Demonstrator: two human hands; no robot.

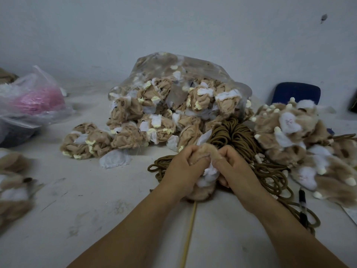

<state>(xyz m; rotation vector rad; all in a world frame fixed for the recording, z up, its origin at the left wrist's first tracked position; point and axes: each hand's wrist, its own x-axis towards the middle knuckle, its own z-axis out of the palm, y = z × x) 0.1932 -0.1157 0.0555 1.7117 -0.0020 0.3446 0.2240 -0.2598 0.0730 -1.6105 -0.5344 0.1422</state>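
You have both fists curled tight on the small tan plush toy skin with white patches [202, 149], left hand [180, 171] and right hand [234, 169] knuckle to knuckle just above the grey-white table [77, 190], so the fabric can probably be rolled or turned between your thumbs. It sits right in front of the coil of brown cord [235, 134]. The clear plastic bag [193, 62] of crumpled, smooth-sided tan skins [135, 120] lies within reach ahead, and the furry ones [293, 132] are heaped to your right, apparently keeping undone and done apart.
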